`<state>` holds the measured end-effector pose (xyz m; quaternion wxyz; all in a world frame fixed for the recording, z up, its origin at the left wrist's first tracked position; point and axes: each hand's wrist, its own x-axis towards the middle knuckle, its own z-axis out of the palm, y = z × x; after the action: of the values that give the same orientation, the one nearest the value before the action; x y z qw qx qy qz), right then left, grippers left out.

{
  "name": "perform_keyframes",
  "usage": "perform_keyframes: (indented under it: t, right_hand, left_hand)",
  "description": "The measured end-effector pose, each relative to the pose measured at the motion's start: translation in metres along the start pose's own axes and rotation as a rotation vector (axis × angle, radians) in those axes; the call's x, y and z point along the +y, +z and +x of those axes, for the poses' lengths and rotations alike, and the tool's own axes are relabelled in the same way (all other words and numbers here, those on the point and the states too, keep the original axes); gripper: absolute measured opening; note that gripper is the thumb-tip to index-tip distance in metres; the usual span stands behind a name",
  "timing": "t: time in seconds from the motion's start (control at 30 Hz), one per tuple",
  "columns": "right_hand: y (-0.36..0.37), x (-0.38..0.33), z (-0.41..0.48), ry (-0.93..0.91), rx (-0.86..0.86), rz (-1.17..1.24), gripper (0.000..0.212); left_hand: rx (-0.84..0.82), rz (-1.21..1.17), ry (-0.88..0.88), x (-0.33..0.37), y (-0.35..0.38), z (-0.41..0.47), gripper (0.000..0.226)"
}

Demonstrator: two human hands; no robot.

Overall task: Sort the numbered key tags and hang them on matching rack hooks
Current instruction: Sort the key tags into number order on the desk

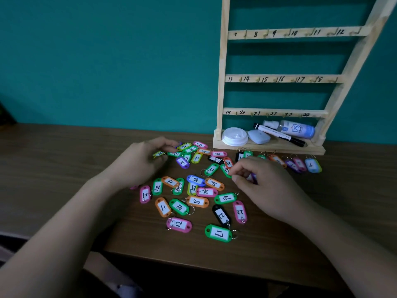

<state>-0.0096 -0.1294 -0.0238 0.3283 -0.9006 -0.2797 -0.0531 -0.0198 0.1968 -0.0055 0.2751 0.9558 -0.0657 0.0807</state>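
Left hand [141, 162] pinches yellow tag [159, 154] left of rack [221, 82]; right hand [266, 181] curled, grip unclear. Key tags [196, 201] probably light, stiff, slick plastic: best pinched by edges or ring.

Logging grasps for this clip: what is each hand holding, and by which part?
Left hand pinches a yellow-green key tag by one end. Right hand curls round a purple key tag, mostly hidden; the exact hold cannot be told.

Brown wood-grain table [64, 168] lay in dim light, plain teal wall [107, 61] rose directly behind the table.
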Motion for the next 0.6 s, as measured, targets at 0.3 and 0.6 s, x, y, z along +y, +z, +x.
perform_keyframes:
  t: [0.3,0.6]
  right_hand:
    - [0.007,-0.007,-0.004,-0.09,-0.106,-0.035,0.03]
    - [0.009,-0.007,-0.006,-0.089,-0.173,-0.101,0.039]
  left_hand:
    - [-0.07,0.077,0.069,0.001,0.014,-0.003,0.044]
    - [-0.044,-0.029,0.045,-0.006,0.0,-0.014,0.034]
